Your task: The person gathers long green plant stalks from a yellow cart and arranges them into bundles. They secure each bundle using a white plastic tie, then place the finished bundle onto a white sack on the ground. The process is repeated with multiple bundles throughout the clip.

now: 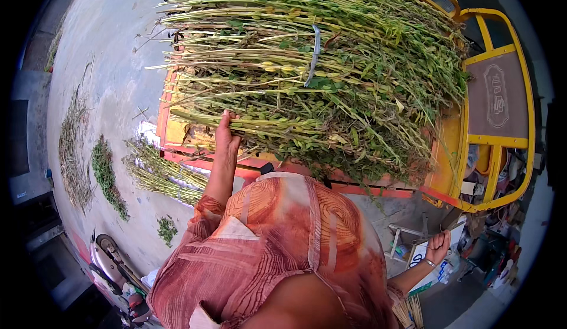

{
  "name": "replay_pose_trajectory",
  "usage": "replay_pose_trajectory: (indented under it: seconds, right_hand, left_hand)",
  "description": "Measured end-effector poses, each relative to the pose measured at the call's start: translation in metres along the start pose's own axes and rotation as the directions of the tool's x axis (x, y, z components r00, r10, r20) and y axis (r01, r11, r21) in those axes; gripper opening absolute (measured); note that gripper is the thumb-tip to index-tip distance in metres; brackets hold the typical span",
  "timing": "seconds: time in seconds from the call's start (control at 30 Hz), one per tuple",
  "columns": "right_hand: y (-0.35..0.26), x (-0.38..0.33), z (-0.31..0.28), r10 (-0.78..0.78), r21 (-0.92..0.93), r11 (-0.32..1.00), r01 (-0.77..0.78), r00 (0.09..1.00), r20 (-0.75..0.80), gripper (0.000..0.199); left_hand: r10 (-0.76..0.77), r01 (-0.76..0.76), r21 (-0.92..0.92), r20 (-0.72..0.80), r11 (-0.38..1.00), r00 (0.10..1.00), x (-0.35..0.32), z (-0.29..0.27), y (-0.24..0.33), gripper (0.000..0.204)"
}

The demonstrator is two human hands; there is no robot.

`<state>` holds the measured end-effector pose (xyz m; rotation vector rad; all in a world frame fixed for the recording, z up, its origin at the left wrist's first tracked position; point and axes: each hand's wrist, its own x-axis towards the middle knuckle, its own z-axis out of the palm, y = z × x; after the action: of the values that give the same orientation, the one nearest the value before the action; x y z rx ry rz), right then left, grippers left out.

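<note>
A thick layer of cut pod-bearing stalks (354,87), green and yellow with some brown leaves, lies across the bed of a cart (167,113). They look like sesame stalks. My left hand (227,133) is closed round the cut ends of several stalks at the near edge of the layer. Strips of pale cloth (313,56) lie across the stalks farther back. My right hand (438,247) hangs low at my right side, fingers curled in, with nothing visible in it. A bracelet circles that wrist.
The cart's yellow metal frame (527,137) with a brown panel rises at the right. On the concrete floor at left lie a stalk bundle (162,172), a green plant heap (107,178) and dry stems (74,152). A motorbike (112,255) stands lower left; clutter fills the lower right.
</note>
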<state>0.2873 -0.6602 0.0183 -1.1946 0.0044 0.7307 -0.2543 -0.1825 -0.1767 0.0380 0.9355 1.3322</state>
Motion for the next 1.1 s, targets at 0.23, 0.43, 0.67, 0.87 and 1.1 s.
replay_pose_trajectory:
  seconds: [0.23, 0.43, 0.67, 0.87, 1.1]
  right_hand:
    - [0.219, -0.181, -0.268, 0.299, -0.520, 0.042, -0.853, 0.508, -0.808, 0.032]
    - [0.295, -0.028, 0.024, 0.545, -0.777, 0.538, -0.327, 0.838, 0.025, 0.034]
    - [0.260, 0.012, 0.310, 0.393, -0.437, 0.897, 0.067, 0.335, 0.857, 0.091]
    - [0.261, 0.031, 0.351, 0.174, -0.465, 0.632, 0.620, 0.471, 0.865, 0.114]
    - [0.194, 0.031, 0.375, -0.068, -0.404, 0.058, 0.913, 0.408, 0.911, 0.088]
  left_hand:
    - [0.048, -0.055, 0.052, 0.130, 0.997, 0.990, -0.043, 0.067, 0.021, 0.015]
    - [0.099, -0.176, 0.148, 0.424, 0.973, 0.900, -0.114, 0.207, 0.030, 0.017]
    - [0.058, -0.256, 0.196, 0.677, 0.947, 0.734, -0.208, 0.312, 0.058, 0.017]
    - [-0.064, -0.318, 0.253, 0.862, 0.914, 0.503, -0.261, 0.393, 0.123, 0.017]
    - [0.171, -0.516, 0.126, 0.855, 0.847, 0.489, -0.301, 0.491, 0.140, 0.016]
